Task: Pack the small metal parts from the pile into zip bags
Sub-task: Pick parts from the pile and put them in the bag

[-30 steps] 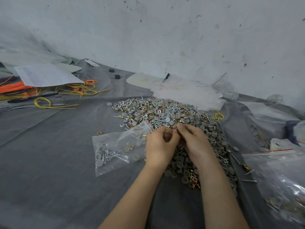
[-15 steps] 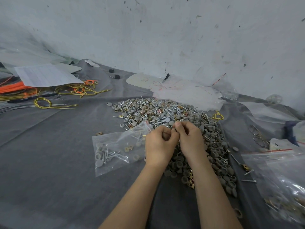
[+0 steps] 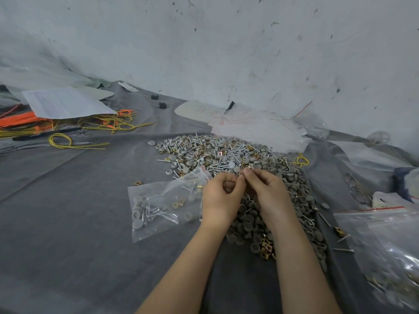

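The right hand (image 3: 268,191) has edged toward 3 o'clock. Its grip pinches a part (image 3: 244,176), too small to name, against the left hand (image 3: 221,198). I cannot tell whether that hand's curled grip holds anything. The bag (image 3: 158,207) lies at 9 o'clock, just beside the nearer left hand, long axis 7 to 1. The pile (image 3: 217,152) spreads under the hands and toward 12.

This looks like a small packing workshop: a big pile of screws and caps (image 3: 226,155) on a grey cloth (image 3: 68,223), loose wires (image 3: 68,141), plastic bags (image 3: 385,234), a dirty wall (image 3: 226,53).
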### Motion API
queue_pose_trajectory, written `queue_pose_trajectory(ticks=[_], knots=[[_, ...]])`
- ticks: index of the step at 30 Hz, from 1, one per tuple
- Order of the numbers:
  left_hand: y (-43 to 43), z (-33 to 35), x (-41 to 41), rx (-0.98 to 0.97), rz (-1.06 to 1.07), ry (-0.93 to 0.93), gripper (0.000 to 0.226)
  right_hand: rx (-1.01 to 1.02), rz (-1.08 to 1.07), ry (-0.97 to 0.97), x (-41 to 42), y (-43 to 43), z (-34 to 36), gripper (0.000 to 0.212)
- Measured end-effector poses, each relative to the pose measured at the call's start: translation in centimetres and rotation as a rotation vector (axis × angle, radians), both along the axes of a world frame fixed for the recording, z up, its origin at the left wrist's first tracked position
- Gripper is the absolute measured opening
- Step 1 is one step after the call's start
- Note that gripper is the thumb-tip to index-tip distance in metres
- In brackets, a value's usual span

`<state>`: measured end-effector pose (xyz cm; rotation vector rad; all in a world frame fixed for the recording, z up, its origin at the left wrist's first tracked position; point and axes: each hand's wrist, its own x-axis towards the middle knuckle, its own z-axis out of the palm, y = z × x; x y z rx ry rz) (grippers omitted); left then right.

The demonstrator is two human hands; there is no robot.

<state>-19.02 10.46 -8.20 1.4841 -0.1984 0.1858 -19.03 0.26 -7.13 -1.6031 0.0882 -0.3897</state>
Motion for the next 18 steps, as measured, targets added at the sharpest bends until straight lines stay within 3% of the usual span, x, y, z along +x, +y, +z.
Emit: queue_pose_trajectory(ticks=[18], knots=[[0.16,0.1,0.25,-0.142,-0.092,0.072,0.027,-0.256,-0.08,-0.068,-0.63,0.24,0.62,0.012]])
